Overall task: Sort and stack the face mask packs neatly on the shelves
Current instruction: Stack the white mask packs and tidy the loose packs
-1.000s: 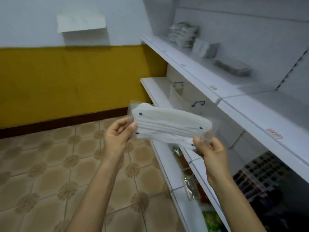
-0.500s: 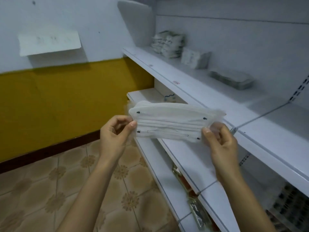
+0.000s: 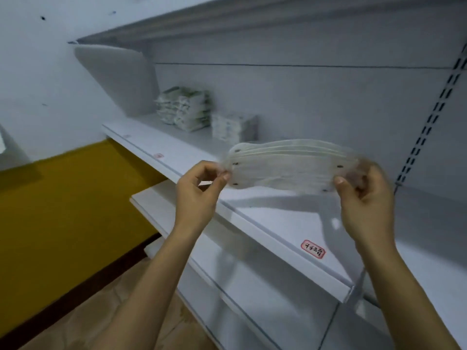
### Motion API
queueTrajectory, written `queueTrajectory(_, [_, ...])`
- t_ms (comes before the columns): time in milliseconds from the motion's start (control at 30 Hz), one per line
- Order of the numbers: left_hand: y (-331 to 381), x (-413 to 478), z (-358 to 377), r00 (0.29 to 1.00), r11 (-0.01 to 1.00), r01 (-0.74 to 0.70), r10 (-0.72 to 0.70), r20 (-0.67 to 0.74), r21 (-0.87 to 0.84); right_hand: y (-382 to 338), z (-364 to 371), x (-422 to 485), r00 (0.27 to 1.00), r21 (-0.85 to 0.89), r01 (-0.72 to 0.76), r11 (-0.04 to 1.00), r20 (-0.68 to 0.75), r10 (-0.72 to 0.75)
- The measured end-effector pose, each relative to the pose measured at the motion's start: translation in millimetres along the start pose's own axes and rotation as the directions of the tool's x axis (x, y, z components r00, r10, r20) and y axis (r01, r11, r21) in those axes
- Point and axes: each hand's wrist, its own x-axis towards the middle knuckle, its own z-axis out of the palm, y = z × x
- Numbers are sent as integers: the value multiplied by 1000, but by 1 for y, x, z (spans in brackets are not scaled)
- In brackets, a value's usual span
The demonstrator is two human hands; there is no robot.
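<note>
A clear pack of white face masks (image 3: pixel 290 164) hangs level in the air just above the upper white shelf (image 3: pixel 273 223). My left hand (image 3: pixel 199 195) pinches its left end between thumb and fingers. My right hand (image 3: pixel 364 200) pinches the right end, with fingers curled behind the plastic. At the back of the same shelf stand a greenish stack of mask packs (image 3: pixel 184 108) and a smaller white pack pile (image 3: pixel 233 127) beside it.
Below are two more white shelves (image 3: pixel 161 203) that jut further out. A slotted upright (image 3: pixel 429 114) runs up the back panel at the right. A red price label (image 3: pixel 313 248) sits on the shelf lip. A yellow wall (image 3: pixel 63 210) and tiled floor lie left.
Both hands have lifted the mask pack up and to the right, from in front of the lower shelves to over the upper shelf. The view has tilted upward.
</note>
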Motion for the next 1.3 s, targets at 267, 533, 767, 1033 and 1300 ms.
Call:
queueTrajectory(267, [-92,67,42,883,982,23,-108,458,188,44,11,17,926,-518,-230,824,145,350])
queueTrajectory(533, [-121,192,98,814,987,153,-104,571,-39,31,54,81,885,-237,-466,853,-113,452])
queueTrajectory(767, [-173,260,178,690,958,287,-212,692,8,72,94,165,767,-362,-641,677,-272,580])
queueTrajectory(1033, [-198,259,207,746,995,70,-103,658,76,97,106,163,714,-338,-687,643,-478,512])
queueTrajectory(1300, [-213,259,221,720,972,234,-188,668,21,106,115,166,649,-77,-698,712,-489,583])
